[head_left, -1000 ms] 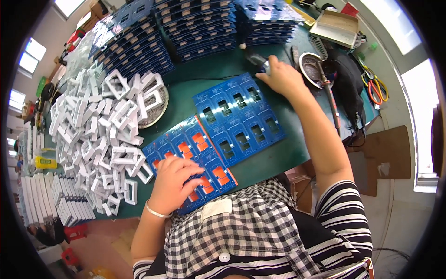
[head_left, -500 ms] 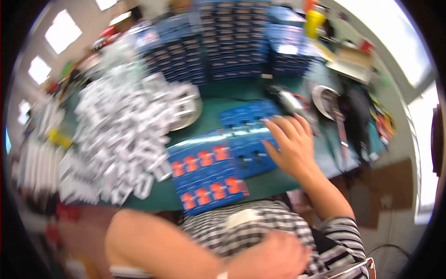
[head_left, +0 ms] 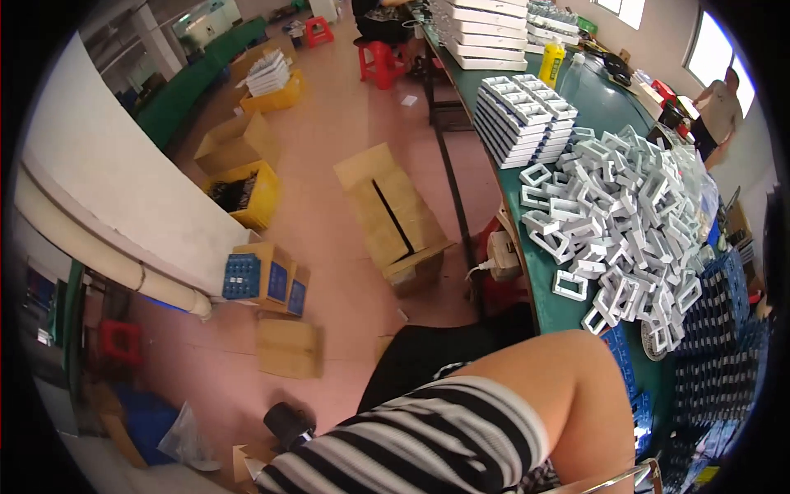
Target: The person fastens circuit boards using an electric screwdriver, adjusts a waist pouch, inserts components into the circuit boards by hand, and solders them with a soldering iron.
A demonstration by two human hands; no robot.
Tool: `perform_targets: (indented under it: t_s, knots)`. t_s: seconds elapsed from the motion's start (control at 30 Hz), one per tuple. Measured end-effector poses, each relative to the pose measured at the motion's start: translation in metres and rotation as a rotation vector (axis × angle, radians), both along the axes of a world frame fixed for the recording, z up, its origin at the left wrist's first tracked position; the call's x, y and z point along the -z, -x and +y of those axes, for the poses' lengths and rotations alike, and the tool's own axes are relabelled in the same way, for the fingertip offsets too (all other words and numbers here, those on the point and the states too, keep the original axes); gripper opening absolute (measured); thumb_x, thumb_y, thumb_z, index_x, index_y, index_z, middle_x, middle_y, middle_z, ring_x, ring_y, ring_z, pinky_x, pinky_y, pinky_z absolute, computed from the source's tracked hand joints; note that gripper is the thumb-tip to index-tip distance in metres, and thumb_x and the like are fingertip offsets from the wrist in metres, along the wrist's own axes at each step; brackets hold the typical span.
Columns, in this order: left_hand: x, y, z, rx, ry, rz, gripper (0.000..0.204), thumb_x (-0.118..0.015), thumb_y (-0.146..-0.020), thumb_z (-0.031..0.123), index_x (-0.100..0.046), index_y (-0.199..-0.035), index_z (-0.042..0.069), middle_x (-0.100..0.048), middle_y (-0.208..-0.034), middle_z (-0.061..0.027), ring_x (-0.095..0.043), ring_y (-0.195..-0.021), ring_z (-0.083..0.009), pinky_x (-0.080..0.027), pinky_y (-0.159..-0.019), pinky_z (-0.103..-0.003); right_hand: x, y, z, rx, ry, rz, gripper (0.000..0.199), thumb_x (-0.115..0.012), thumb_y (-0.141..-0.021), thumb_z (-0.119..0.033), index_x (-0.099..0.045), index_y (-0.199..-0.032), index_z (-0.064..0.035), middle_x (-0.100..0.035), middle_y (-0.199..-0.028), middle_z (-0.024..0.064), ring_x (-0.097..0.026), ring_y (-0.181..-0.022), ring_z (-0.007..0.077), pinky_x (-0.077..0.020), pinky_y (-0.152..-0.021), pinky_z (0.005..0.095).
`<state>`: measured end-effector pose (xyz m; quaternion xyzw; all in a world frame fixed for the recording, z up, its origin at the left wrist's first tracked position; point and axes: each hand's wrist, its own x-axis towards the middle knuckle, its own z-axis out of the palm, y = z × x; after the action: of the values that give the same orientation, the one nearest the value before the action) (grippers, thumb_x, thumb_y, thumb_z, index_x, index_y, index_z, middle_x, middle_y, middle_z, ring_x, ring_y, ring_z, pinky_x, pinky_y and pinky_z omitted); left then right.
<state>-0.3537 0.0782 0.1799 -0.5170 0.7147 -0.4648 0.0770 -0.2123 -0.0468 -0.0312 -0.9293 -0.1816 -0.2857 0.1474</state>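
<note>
A: State of the hands?
B: Can't tell. Left hand is past the lower edge, right hand out of frame too. Opening and grip unknown for both.

A: What of the arm shows?
B: Striped sleeve (head_left: 420, 428), bent elbow (head_left: 588, 354), bare forearm (head_left: 588, 428) running down toward the left hand.

A: Blue panels?
B: Blue panels (head_left: 622, 362) sit on the green counter (head_left: 546, 309), just right of the elbow and forearm, partly covered by them. Whether the left hand touches them: can't tell.

A: Beyond the elbow, away from the left hand?
B: Loose heap of white frames (head_left: 625, 222) on the counter, rim of a round dish (head_left: 652, 342) showing under its near end. Farther out from the hand: layered stack of frames (head_left: 518, 123), then yellow bottle (head_left: 551, 64) and pile of white trays (head_left: 485, 33).

A: Right of the forearm?
B: Tall stacks of blue panels (head_left: 716, 321), past the dish.

A: Left of the arm?
B: Pink floor (head_left: 329, 189), well below the counter: open cardboard box (head_left: 395, 206), yellow bin (head_left: 255, 198) with dark contents, red stool (head_left: 380, 66) farthest from the hand of the three.
</note>
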Motion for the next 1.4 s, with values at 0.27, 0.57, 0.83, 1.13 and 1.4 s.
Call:
perform_targets:
  t_s: [0.27, 0.57, 0.83, 1.13, 1.4]
  knots:
    - [0.074, -0.181, -0.033, 0.571, -0.534, 0.872, 0.011, -0.066, -0.069, 0.026, -0.071, -0.066, 0.016, -0.068, -0.072, -0.0047, -0.064, -0.064, -0.0236, -0.048, -0.056, -0.044, -0.014, 0.136, 0.026, 0.065, -0.251, 0.279, 0.035, -0.068, -0.074, -0.01, -0.063, -0.109, -0.0047, -0.062, -0.104, 0.0123, -0.06, -0.094, 0.0289, -0.0477, -0.083, 0.0457]
    - [0.114, -0.348, 0.054, 0.202, -0.568, 1.259, 0.02, -0.067, -0.075, 0.003, -0.068, -0.095, 0.004, -0.064, -0.086, -0.0102, -0.059, -0.079, -0.0303, -0.046, -0.073, -0.039, 0.06, 0.298, 0.184, 1.51, -0.935, 0.446, 0.014, -0.059, -0.087, -0.01, -0.058, -0.099, -0.0033, -0.061, -0.091, 0.0161, -0.06, -0.086, 0.0351, -0.0492, -0.073, 0.0392]
    - [0.108, -0.315, 0.027, 0.321, -0.664, 1.289, 0.02, -0.062, -0.076, -0.004, -0.065, -0.095, -0.001, -0.063, -0.087, -0.0137, -0.059, -0.079, -0.0304, -0.048, -0.073, -0.038, 0.227, 0.333, 0.217, 2.07, -1.348, 1.042, 0.046, -0.068, -0.081, -0.036, -0.059, -0.118, -0.0104, -0.05, -0.128, 0.0185, -0.054, -0.115, 0.0398, -0.0452, -0.098, 0.0458]
    - [0.085, -0.309, -0.002, 0.346, -0.756, 1.178, 0.019, -0.061, -0.08, -0.002, -0.064, -0.099, -0.001, -0.061, -0.088, -0.0141, -0.058, -0.082, -0.0297, -0.047, -0.074, -0.037, 0.054, 0.346, 0.201, 1.883, -0.807, -0.239, 0.016, -0.056, -0.077, 0.005, -0.064, -0.09, 0.0005, -0.064, -0.079, 0.0133, -0.064, -0.072, 0.026, -0.0519, -0.068, 0.0337]
    - [0.086, -0.291, -0.049, 0.494, -0.901, 1.131, 0.018, -0.062, -0.08, -0.001, -0.065, -0.097, 0.0, -0.061, -0.088, -0.0134, -0.058, -0.081, -0.0295, -0.046, -0.074, -0.037, -0.072, 0.444, 0.003, 2.57, 0.112, 0.231, 0.069, -0.064, -0.079, -0.06, -0.06, -0.124, -0.0085, -0.063, -0.117, 0.0153, -0.057, -0.115, 0.0325, -0.0462, -0.094, 0.0418]
